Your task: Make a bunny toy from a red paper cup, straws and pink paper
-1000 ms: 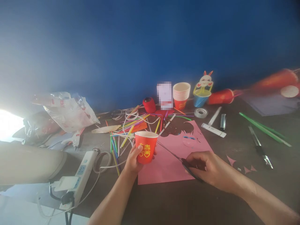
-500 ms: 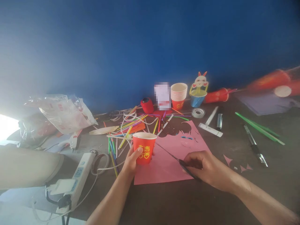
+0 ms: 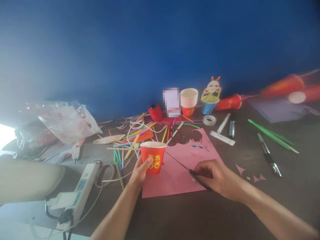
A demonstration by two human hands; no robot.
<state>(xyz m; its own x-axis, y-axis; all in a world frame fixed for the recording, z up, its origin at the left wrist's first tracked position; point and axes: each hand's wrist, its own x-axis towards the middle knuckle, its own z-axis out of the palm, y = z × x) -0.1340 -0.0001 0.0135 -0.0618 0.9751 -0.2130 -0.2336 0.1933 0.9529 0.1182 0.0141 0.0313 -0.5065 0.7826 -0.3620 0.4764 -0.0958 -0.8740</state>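
Observation:
My left hand (image 3: 140,171) is closed around a red paper cup (image 3: 157,163) with yellow characters, held upright with its rim up. In my right hand (image 3: 212,175) is a pair of scissors (image 3: 197,178) with dark handles; the thin blades point left, their tips at the cup's right side near the rim. Whether the blades touch the cup I cannot tell. Below both hands lies a pink sheet (image 3: 180,185) with curved cut-outs along its far edge. A small pink cut-out face (image 3: 197,150) with blue eyes rests on it.
Colored straws (image 3: 130,150) lie scattered left of the cup. Behind stand stacked paper cups (image 3: 189,100) and a blue cup (image 3: 210,107) with a rabbit figure. A power strip (image 3: 81,190) and cables sit at left. A pen (image 3: 268,155) and pink scraps (image 3: 240,169) lie right.
The view has shifted slightly, so most things appear a little further left. Both hands keep the cup and scissors in nearly the same positions.

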